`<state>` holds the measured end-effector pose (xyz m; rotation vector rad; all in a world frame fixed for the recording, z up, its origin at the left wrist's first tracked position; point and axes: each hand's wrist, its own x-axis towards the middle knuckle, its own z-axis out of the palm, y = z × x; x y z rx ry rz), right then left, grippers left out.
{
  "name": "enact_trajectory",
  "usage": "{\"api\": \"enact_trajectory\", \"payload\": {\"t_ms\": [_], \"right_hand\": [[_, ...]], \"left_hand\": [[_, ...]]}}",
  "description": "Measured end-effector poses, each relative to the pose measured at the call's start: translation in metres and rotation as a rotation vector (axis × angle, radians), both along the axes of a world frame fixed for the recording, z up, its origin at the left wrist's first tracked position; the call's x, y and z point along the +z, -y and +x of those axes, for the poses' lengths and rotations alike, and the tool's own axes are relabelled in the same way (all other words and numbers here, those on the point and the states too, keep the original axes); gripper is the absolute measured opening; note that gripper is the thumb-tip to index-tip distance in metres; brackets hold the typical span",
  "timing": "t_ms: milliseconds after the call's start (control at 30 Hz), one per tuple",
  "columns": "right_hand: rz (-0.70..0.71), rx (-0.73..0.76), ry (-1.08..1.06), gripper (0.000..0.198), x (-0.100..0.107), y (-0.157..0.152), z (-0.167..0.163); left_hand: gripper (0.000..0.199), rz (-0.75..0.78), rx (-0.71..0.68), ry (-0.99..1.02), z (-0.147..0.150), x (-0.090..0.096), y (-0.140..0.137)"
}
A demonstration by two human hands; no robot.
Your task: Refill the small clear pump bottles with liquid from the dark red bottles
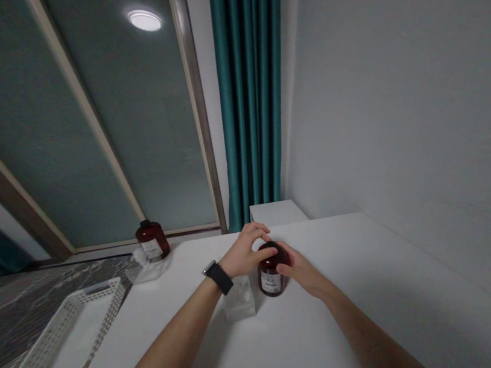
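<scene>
A dark red-brown bottle (271, 282) with a white label and a black cap (271, 248) stands upright on the white table (296, 347). My right hand (301, 270) is wrapped around the bottle's right side, thumb across the front. From the left, my left hand (245, 253), with a dark watch on its wrist, holds the black cap between thumb and fingers. Partly under that hand, a small clear box (240, 301) sits just left of the bottle; its contents are hard to make out.
A second dark red bottle (153, 241) stands at the table's far left, beside a clear tray (147, 272) with something whitish on it. On the dark patterned surface to the left lies a white perforated basket (38, 365). A grey wall (409, 112) bounds the right; a teal curtain (250, 86) hangs behind.
</scene>
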<state>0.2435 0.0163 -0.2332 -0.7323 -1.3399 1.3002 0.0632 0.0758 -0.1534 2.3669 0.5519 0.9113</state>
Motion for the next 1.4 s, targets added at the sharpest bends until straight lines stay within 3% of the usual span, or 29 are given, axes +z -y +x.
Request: {"api": "enact_trajectory", "payload": {"t_ms": [133, 267, 433, 600, 1000, 1400], "right_hand": [[-0.005, 0.016, 0.009, 0.069, 0.002, 0.000, 0.001], [-0.014, 0.041, -0.014, 0.072, 0.001, -0.001, 0.001], [-0.010, 0.033, -0.033, 0.068, 0.001, 0.000, -0.001], [0.005, 0.029, -0.018, 0.069, 0.002, 0.001, -0.001], [0.016, -0.011, 0.024, 0.071, 0.003, 0.000, 0.000], [0.011, 0.020, 0.032, 0.075, 0.007, 0.002, 0.001]], "left_hand": [[0.009, -0.052, -0.081, 0.006, -0.001, -0.001, -0.008], [0.009, 0.013, -0.073, -0.015, -0.001, -0.002, -0.008], [0.008, 0.189, 0.125, -0.128, 0.002, 0.006, 0.008], [0.018, 0.223, 0.266, -0.204, 0.007, 0.015, 0.018], [0.012, 0.010, -0.046, 0.098, 0.004, -0.008, -0.006], [0.007, 0.003, -0.086, 0.055, 0.003, -0.006, -0.008]]}}
